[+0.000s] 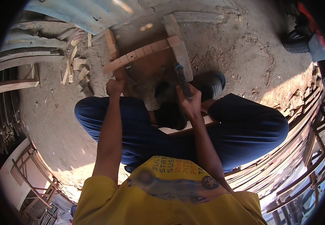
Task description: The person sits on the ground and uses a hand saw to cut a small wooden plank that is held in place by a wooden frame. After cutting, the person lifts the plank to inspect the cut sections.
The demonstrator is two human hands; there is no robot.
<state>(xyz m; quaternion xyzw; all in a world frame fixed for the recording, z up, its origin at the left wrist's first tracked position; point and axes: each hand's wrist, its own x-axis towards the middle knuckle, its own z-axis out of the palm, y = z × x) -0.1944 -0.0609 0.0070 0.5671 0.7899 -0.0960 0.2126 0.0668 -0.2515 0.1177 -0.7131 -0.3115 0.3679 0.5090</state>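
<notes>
A curved, pale wooden strip marked off in segments lies across a brown wooden frame in the upper centre of the frame. Its lower-left end is pinched and steadied by the left hand. A dark-handled tool is gripped in the closed right hand, just right of centre. For a clean result, the strip is probably best kept pressed flat, and the tool guided steadily, clear of the holding fingers.
</notes>
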